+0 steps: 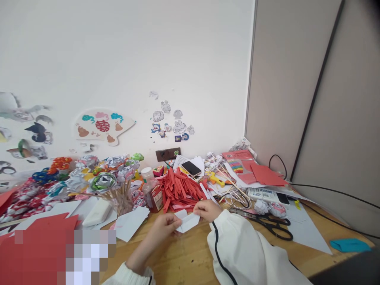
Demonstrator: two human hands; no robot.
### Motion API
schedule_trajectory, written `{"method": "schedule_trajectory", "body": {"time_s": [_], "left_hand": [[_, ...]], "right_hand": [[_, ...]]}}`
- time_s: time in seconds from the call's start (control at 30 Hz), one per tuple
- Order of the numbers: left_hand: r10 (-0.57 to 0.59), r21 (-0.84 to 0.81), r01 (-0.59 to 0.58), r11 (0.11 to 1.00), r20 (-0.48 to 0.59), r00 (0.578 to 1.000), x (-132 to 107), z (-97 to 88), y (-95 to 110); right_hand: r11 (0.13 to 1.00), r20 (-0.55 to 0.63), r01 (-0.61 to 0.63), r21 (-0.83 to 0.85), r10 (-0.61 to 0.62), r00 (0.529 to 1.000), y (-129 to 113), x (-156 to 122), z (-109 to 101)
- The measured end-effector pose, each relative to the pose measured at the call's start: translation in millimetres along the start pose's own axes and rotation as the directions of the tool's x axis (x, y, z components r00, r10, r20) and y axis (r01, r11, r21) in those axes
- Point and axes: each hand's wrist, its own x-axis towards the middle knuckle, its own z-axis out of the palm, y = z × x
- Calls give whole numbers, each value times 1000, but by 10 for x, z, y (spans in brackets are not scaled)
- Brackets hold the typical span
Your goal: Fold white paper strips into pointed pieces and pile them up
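Sleeves (pixel 247 249) nearest the lens, head view; left hand (pixel 168 225) and right hand (pixel 207 210) pinch opposite ends of white paper (pixel 189 223), fingers narrow on it, presumably to steady the fold between them. Red strips (pixel 179 190) heaped just beyond the fingertips; scissors (pixel 263 220) off to their right, perhaps for elbow room.

Paper-craft corner; whether in home, office or studio, cannot tell; wooden worktop (pixel 190 263) against white wall (pixel 190 47), beside grey partition (pixel 279 79); heaped folded red paper strips (pixel 181 192), crumpled paper flowers (pixel 103 180), wooden sticks (pixel 118 196), black-handled scissors (pixel 266 223), yellow glue gun (pixel 216 179); on wall, cartoon cutouts (pixel 179 126), fan-shaped decoration (pixel 102 126) with red double-happiness character, dark socket panel (pixel 168 154) low down
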Motion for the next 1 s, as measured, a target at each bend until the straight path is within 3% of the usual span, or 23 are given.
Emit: {"method": "schedule_trajectory", "body": {"time_s": [0.13, 0.23, 0.33, 0.43, 0.53, 0.63, 0.73, 0.83, 1.0], "left_hand": [[119, 221, -133, 966, 79, 990, -44, 20, -8], [191, 304, -211, 929, 95, 977, -49, 94, -69], [169, 289, -162, 944, 1, 986, -18, 182, -156], [69, 100, -68, 993, -3, 998, 22, 231, -192], [48, -126, -55, 991, -53, 997, 53, 225, -150], [17, -331, -68, 941, -154, 988, 78, 189, -103], [-52, -481, -39, 876, -174, 983, 101, 161, -107], [-72, -516, -34, 856, -183, 981, 113, 140, -126], [49, -401, -146, 904, -243, 969, 103, 75, -104]], "right_hand": [[958, 19, 116, -264, -115, 993, -37, -13, 61], [931, 113, 233, -280, -209, 971, -80, -13, 169], [931, 107, 264, -253, -244, 964, -121, -14, 242], [979, -39, 162, -123, -168, 985, -145, -21, 227], [987, -126, 67, 148, -48, 991, -133, -25, 193], [931, -16, 6, 365, 0, 1000, -85, -11, 225], [879, 70, -64, 472, 35, 997, -24, 20, 278], [861, 57, -128, 492, 115, 992, 42, 46, 266], [881, 115, -229, 413, 199, 973, 117, 50, 178]]}}
